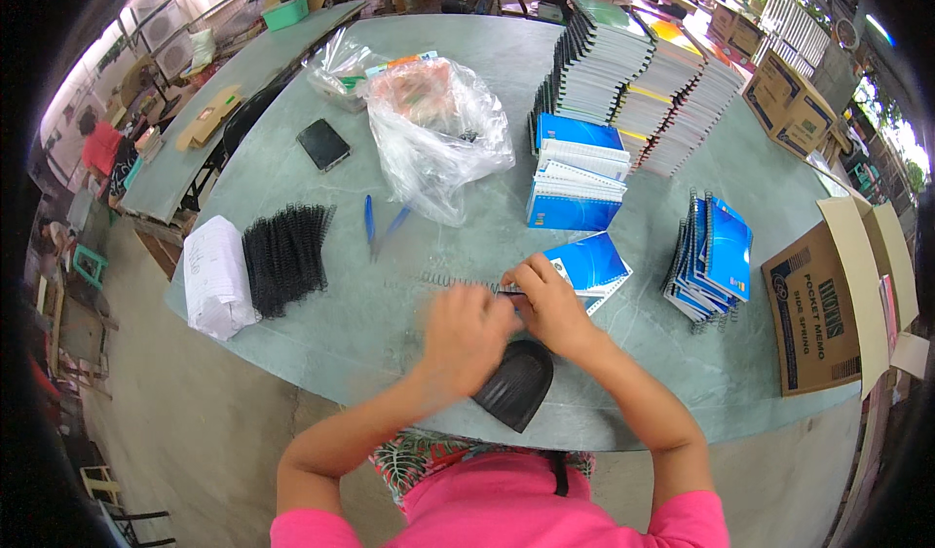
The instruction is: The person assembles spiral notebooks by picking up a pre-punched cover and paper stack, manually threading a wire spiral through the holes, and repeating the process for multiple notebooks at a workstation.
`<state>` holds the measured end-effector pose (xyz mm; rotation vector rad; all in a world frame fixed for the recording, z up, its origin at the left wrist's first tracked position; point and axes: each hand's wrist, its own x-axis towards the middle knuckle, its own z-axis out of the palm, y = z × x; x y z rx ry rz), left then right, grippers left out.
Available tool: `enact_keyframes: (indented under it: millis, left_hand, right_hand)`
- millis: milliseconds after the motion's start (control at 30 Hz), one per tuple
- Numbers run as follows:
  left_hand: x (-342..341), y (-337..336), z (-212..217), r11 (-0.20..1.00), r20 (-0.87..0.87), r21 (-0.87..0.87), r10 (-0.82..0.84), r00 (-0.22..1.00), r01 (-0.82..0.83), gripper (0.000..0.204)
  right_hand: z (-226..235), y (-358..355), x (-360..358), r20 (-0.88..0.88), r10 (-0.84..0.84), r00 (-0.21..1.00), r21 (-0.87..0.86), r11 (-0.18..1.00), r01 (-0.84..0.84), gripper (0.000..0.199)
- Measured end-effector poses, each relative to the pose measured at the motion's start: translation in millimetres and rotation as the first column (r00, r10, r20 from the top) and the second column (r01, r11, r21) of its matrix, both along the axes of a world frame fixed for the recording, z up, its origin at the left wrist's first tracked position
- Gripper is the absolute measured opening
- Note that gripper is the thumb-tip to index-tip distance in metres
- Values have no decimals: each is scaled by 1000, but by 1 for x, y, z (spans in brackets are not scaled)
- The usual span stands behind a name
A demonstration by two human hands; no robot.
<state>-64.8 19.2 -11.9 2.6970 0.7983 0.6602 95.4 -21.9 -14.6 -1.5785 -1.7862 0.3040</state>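
Observation:
Both my hands work close together near the table's front edge. My right hand [553,306] is closed in a pinch around the end of a thin black spiral binding coil [453,280], which stretches out to the left. My left hand [467,332] is beside it at the pinch, smeared by motion, so its grip does not show. A small blue-covered notebook [592,261] with punched edges lies partly behind my right hand; whether it touches the coil is hidden. Just below my hands sits a dark, dome-shaped block [518,388].
Black coils [287,256] lie beside a white paper bundle [219,277]. Blue cutters [370,222], a phone [323,145] and plastic bags [433,134] are farther back. Blue notebooks [577,173], bound notebooks [716,256], tall notebook stacks [633,80] and an open carton [813,314] stand right.

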Motion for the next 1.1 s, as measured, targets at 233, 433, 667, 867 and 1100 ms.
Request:
enact_keyframes:
  millis: [233,433,667,867,1100]
  left_hand:
    - [-13,-2,3,950,176,-310,11,984,45,40]
    - [-5,10,18,994,105,-97,-41,994,51,34]
    - [3,9,9,987,34,-3,-159,987,159,30]
    - [13,15,35,997,233,-67,50,971,-35,33]
    - [14,20,33,998,344,-59,40,938,-21,36]
  right_hand:
    - [-10,-34,54,-344,-302,889,-315,929,193,20]
    - [-32,-44,37,-710,-312,632,-344,936,76,21]
    - [-36,-46,33,-658,-252,710,-192,967,166,17]
    - [-38,-48,39,-699,-206,685,-165,978,126,17]
    - [-43,-46,39,-773,-285,567,-273,956,107,19]
